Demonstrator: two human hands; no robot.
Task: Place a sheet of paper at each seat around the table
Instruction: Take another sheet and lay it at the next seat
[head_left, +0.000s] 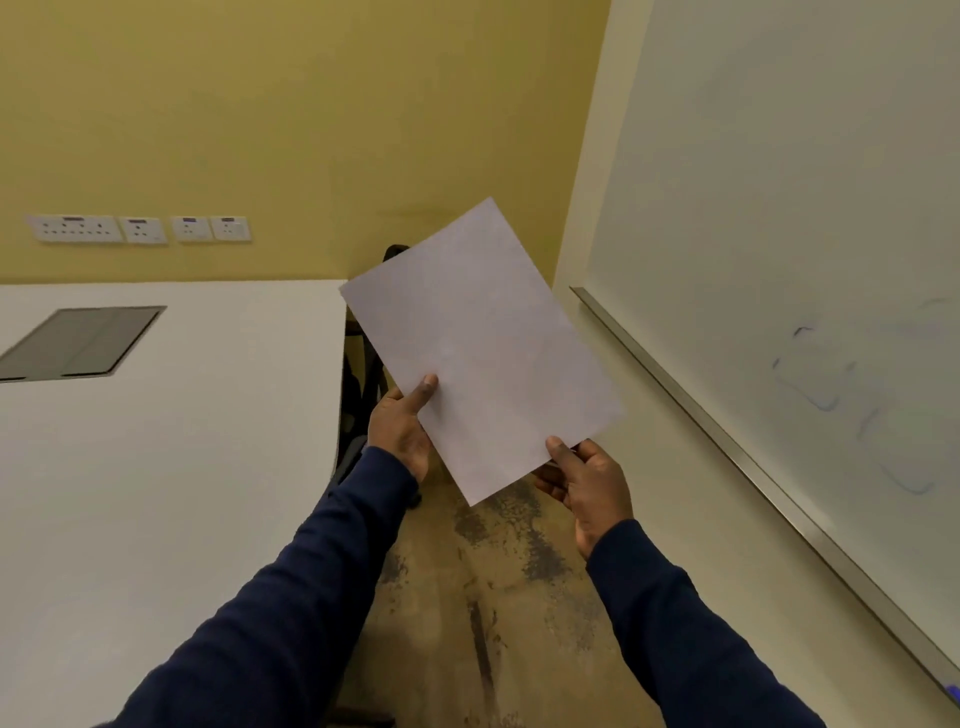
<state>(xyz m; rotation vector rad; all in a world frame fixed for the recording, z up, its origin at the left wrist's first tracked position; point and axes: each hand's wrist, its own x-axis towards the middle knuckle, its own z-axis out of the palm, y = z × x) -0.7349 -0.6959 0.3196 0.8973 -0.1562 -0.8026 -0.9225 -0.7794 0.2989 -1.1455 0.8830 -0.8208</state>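
Observation:
A blank white sheet of paper (483, 343) is held up in the air, tilted, over the gap between the table and the right wall. My left hand (402, 426) grips its lower left edge, thumb on top. At the sheet's bottom right corner my right hand (587, 483) pinches it, thumb on the face. I cannot tell whether it is one sheet or a thin stack. The white table (171, 467) lies to the left of the paper, with no sheet visible on it.
A dark rectangular panel (78, 340) is set into the tabletop at the far left. A black chair (363, 395) stands partly hidden behind the paper at the table's end. A whiteboard (779, 260) covers the right wall. Wall sockets (140, 228) line the yellow wall. Stained floor (493, 597) runs between table and wall.

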